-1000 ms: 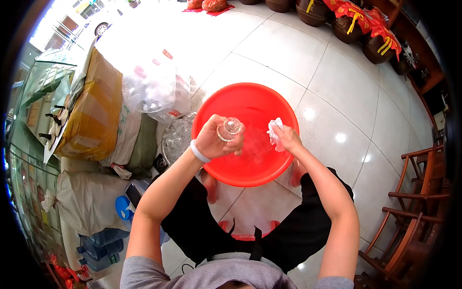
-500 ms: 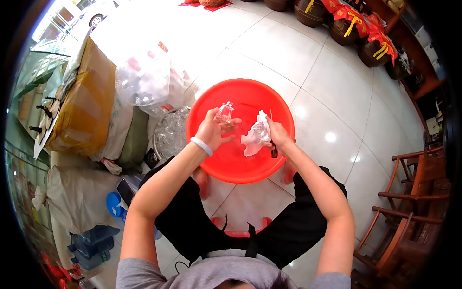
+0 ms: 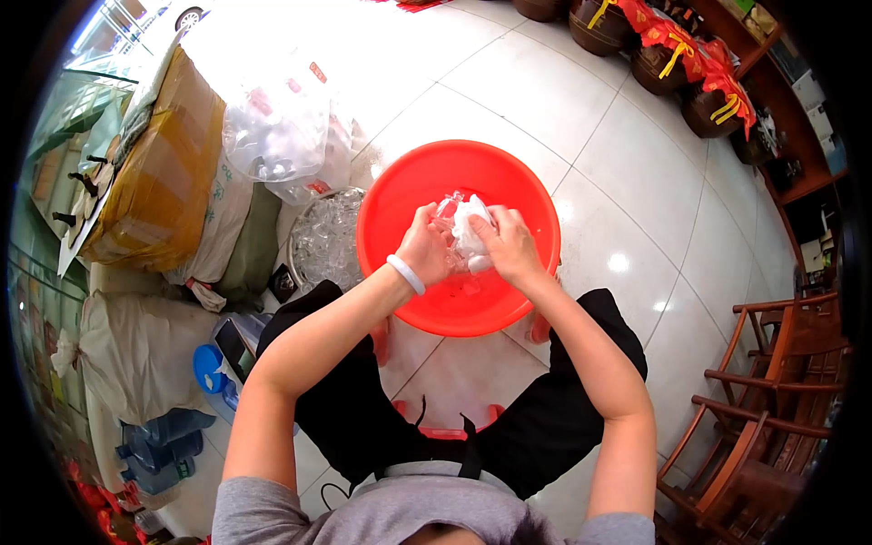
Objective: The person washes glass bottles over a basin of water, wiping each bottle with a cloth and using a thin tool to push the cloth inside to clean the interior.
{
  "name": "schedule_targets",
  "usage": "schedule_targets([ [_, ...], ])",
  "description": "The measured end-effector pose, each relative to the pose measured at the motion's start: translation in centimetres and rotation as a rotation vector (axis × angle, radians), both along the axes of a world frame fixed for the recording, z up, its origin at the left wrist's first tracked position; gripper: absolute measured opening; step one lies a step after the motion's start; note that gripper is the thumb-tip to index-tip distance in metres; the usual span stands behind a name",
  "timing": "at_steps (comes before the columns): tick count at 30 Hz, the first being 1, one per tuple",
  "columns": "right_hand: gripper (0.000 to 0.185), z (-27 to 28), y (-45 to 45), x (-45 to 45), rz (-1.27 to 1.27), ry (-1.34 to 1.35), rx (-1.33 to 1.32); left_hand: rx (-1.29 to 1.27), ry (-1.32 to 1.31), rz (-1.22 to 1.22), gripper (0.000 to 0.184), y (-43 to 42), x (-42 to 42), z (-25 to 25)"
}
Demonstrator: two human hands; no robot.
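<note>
Over a round red plastic basin (image 3: pixel 391 291), my two hands are close together. My left hand (image 3: pixel 425 250), with a white band at the wrist, is closed around a small clear glass bottle (image 3: pixel 449 205), partly covered by fingers and cloth. My right hand (image 3: pixel 511 245) grips a bunched white cloth (image 3: pixel 468 227) and presses it against the bottle. Whether the dark-handled thin tool is still in my right hand is hidden.
Left of the basin stands a metal bowl of clear glass pieces (image 3: pixel 329 241). Behind it are a plastic bag (image 3: pixel 277 136) and a taped cardboard box (image 3: pixel 163 173). Wooden chairs (image 3: pixel 772 381) stand at right; dark jars with red covers (image 3: pixel 658 68) line the back right.
My hands have come together, bringing the cloth from the right onto the bottle. The dark-handled tool seen in my right hand earlier no longer shows.
</note>
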State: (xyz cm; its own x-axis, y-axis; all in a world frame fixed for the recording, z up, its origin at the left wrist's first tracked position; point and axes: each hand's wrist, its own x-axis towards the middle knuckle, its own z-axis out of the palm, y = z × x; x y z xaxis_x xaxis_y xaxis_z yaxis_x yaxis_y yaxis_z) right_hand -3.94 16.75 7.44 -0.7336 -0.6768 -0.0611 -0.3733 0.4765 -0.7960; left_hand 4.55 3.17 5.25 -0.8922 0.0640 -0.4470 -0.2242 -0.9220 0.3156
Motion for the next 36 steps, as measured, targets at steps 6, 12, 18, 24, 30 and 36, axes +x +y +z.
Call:
schedule_targets([
  [6,0.034,-0.3,1.6,-3.0,-0.232,0.341,-0.204,-0.015,-0.057,0.019,0.059,0.1,0.1,0.7],
  [12,0.037,2.5,1.0,0.7,-0.015,-0.375,-0.378,0.046,-0.079,0.048,0.058,-0.5,0.1,-1.0],
  [18,0.046,-0.2,-0.2,-1.6,-0.135,-0.157,-0.353,0.071,0.035,-0.083,0.053,0.0,0.4,2.0],
  [24,0.06,0.4,-0.2,-3.1,-0.052,-0.676,-0.253,-0.1,0.097,-0.212,0.05,0.4,0.9,3.8],
  [30,0.048,0.7,-0.6,-2.7,-0.133,-0.191,-0.278,-0.12,0.062,-0.213,0.05,-0.6,1.2,2.4],
  [36,0.05,-1.2,0.0,-1.4,0.038,-0.331,-0.254,-0.144,0.009,-0.215,0.052,-0.8,0.9,0.9],
])
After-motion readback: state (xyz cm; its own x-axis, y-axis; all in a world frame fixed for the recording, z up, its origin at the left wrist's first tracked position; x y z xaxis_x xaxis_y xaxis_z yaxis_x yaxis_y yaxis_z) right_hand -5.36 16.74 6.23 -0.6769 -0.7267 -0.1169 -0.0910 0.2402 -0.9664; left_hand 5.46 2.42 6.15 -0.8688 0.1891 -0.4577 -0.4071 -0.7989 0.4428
